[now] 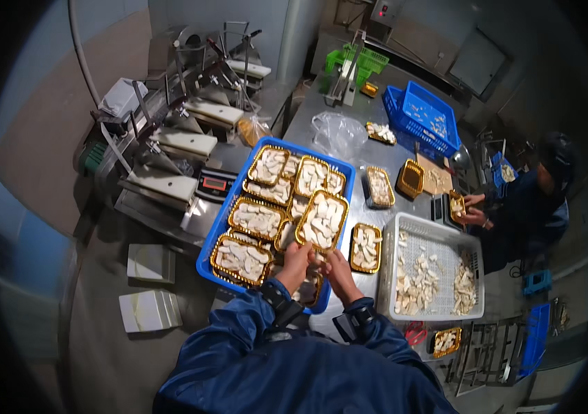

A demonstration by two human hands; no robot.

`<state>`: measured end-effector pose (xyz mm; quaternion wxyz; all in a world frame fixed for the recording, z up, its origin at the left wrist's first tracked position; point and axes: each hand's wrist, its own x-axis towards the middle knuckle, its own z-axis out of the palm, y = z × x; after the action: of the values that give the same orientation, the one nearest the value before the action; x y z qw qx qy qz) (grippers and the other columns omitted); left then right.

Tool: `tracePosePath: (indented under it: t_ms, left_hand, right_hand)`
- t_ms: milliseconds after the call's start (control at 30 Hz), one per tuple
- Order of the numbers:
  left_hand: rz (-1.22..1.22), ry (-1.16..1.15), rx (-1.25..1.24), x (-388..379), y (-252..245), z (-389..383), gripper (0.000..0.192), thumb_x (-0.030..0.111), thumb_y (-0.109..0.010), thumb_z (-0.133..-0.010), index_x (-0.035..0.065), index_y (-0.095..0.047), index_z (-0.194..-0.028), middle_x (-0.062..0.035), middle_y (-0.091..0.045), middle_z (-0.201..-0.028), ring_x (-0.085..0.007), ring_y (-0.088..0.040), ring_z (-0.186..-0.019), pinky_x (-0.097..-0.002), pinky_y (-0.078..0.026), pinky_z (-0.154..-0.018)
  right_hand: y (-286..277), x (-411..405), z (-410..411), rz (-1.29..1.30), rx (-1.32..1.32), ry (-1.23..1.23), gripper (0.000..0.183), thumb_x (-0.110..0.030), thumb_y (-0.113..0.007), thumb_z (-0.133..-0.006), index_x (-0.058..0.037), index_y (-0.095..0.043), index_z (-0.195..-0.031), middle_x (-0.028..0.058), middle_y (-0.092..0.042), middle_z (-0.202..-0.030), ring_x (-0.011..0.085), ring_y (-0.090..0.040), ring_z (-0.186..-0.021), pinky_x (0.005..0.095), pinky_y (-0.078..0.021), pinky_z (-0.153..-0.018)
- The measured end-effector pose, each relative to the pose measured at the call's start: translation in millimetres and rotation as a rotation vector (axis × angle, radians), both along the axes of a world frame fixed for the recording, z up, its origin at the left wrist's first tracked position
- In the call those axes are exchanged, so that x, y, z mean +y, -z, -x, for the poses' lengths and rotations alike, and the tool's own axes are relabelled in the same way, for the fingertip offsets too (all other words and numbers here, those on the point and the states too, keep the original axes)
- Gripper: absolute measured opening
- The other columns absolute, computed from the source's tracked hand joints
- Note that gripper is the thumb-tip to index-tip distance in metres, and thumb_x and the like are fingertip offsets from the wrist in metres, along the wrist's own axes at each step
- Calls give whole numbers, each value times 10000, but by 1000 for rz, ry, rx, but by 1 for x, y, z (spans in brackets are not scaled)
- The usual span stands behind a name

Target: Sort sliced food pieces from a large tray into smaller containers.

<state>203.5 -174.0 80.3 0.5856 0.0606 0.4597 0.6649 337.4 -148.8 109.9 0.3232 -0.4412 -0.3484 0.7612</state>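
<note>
Both hands grip the near end of a gold plastic tray [322, 220] filled with pale sliced food pieces, possibly mushroom. My left hand [296, 265] has its near left corner, and my right hand [340, 274] its near right corner. The tray is over the right side of a blue plastic crate [208, 253]. Several similar filled trays lie stacked inside the crate, among them one at the near left [242, 260] and one at the far left [269, 164]. My forearms cover part of the crate's near end.
A filled tray [366, 248] and a white perforated crate [390, 269] with loose slices are to the right on the steel table. An empty gold tray [411, 178] stands farther back. Across the table, a co-worker [524, 207] holds another tray [457, 207]. Slicing machines [185, 142] and a scale [216, 183] stand left.
</note>
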Motion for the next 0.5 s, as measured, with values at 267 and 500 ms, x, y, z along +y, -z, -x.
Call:
tracePosePath:
  t_ms: [267, 500]
  left_hand:
    - [62, 63, 6, 17, -8, 16, 134, 123, -603, -907, 21, -520, -933, -49, -584, -728, -118, -567, -593, -291, -491, -503]
    - [9, 349, 8, 84, 20, 62, 156, 92, -596, -908, 3, -557, -1031, -33, -617, -800, -92, -577, -687, -195, -476, -623]
  right_hand:
    - [28, 33, 30, 0, 9, 105, 52, -61, -449, -922, -53, -478, -964, 60, -566, -788, 179, -556, -657, 285, -484, -616]
    - [48, 92, 17, 13, -95, 311, 53, -70, -450, -899, -66, -464, -849, 54, -518, -703, 166, -520, -606, 295, -473, -568]
